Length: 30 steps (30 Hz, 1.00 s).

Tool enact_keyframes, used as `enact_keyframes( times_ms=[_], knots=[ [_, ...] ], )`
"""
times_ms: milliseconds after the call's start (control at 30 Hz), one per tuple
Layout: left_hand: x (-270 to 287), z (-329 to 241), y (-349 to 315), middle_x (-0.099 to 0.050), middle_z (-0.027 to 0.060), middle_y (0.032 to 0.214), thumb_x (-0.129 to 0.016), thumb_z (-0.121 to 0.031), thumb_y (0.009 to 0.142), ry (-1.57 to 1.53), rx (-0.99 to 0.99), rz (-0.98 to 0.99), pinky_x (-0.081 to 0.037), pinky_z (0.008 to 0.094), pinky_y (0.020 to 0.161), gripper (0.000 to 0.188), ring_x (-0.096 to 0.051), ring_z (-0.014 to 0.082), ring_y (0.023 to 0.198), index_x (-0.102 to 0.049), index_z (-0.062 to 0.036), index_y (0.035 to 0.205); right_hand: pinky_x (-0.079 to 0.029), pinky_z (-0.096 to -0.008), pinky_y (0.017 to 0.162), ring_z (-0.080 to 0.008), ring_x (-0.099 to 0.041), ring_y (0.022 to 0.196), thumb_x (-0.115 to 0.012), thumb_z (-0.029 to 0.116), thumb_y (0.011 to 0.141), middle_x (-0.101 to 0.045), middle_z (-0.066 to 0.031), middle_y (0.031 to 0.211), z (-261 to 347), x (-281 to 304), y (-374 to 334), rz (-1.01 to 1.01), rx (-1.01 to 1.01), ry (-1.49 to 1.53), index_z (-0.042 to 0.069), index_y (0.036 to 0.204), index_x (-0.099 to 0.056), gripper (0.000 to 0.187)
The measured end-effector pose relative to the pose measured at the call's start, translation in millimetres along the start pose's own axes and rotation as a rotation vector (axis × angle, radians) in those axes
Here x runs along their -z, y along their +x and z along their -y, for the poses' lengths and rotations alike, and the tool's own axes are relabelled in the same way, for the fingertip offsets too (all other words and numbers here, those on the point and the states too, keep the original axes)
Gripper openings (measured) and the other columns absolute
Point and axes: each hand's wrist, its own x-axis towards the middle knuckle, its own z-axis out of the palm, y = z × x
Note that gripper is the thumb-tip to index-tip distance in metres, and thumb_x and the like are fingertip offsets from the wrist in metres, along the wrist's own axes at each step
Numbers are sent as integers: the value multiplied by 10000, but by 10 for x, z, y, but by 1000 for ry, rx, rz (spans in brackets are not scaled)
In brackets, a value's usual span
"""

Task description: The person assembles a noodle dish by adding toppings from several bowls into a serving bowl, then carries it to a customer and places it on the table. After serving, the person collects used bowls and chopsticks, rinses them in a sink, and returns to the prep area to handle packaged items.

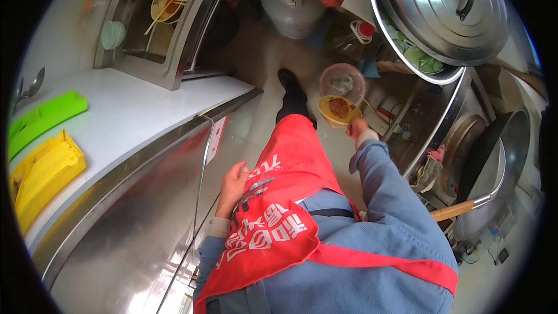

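Observation:
My right hand (356, 128) is closed on the near right edge of a yellow bowl (335, 122). The bowl is tipped a little, and reddish-brown food (338, 107) lies in it. Just beyond and partly below it is a pinkish translucent bin (326, 86) with a crumpled clear plastic bag (342, 85) inside. My left hand (233, 181) hangs beside the red apron (296, 157), its fingers loosely bent and apart, holding nothing.
At left, a white counter (139, 102) bears green (49, 117) and yellow trays (49, 168). A steel sink (136, 46) contains another yellow bowl (163, 0) with chopsticks. At right are a large lidded pan (433, 11) of greens and a wok (514, 145) with a wooden-handled tool.

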Motion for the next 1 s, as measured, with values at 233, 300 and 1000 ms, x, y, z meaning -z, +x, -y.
enact_keyframes(
  times_ms=[233, 300, 1000],
  knots=[
    [-71, 271, -92, -733, 175, 1064, -553, -243, 986, -11, 19, -32, -522, 322, 855, 429, -696, 198, 942, -578, 33, 1314, -396, -376, 398, -231, -496, 479, -426, 78, 957, -512, -107, 621, 706, 297, 505, -5, -135, -567, 71, 893, -559, 148],
    [-64, 359, -127, -733, 173, 1055, -554, -242, 985, -96, 24, -45, -521, 320, 858, 430, -694, 195, 947, -579, 30, 1317, -392, -409, 399, -246, -522, 473, -438, 81, 951, -544, -118, 601, 676, 334, 330, 3, -38, -694, 53, 911, -619, 188],
    [406, 2435, -958, -713, 99, 861, -493, -260, 971, -545, 518, -228, -484, 336, 561, 263, -664, 189, 700, -640, -46, 1012, -464, -307, 419, -161, -494, 438, -514, 68, 840, -544, -78, 605, 1135, -1825, -3418, 439, 834, -386, -15, 886, -621, 143]
  ],
)
